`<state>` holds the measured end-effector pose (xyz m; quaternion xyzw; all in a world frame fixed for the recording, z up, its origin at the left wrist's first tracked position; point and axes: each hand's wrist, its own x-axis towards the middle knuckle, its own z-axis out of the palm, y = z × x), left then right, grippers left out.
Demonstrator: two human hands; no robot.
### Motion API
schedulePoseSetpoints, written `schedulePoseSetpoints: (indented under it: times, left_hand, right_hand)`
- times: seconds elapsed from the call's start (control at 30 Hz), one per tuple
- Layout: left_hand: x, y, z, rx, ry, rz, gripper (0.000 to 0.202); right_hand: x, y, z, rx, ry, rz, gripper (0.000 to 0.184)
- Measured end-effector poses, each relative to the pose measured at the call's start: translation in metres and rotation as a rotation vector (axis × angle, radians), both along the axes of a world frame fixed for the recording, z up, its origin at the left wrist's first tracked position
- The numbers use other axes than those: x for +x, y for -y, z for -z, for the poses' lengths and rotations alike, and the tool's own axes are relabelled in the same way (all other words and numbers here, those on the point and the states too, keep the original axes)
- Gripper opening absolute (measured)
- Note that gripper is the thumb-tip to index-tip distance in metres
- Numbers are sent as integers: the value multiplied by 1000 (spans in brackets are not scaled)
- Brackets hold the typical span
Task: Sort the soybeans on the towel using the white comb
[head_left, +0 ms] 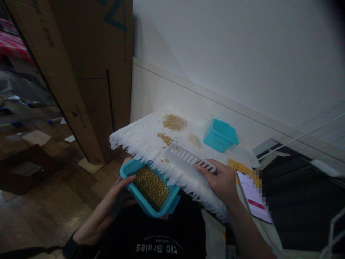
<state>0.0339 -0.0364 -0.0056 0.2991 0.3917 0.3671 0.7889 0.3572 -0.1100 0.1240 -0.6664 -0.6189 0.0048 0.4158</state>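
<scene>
Against fringed white cloth point(142, 131), right hand point(222, 180) pinches slotted pale plastic scraper point(179, 158), long axis up-left. Left hand point(120, 187) clasps teal oblong tub point(143, 205) (underside hidden).

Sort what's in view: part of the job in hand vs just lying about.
In the job:
blue tub, in the left hand
beans inside it
slotted white plate, in the right hand
bean pile on the white cloth
second blue tub, probably

Lying about, apparently:
phone
tall cardboard box
white cable
</scene>
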Motion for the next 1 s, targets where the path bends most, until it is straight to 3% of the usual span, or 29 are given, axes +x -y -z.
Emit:
schedulePoseSetpoints:
  times: [0.2, 0.5, 0.83, 1.0]
  left_hand:
    - [4, 1, -13, -45, -27, -9, 82]
    - [4, 0, -10, -45, -9, -10, 78]
    - [0, -3, 4, -73, -2, -35, 75]
    - [5, -1, -12, -96, -21, -28, 74]
  right_hand:
    - [-5, 9, -1, -18, -7, -65, 19]
    - [-3, 4, -10, 68, -56, 104, 25]
    - [2, 5, -6, -17, -58, 105, 30]
    - [15, -12, -2, 9, -84, 190, 35]
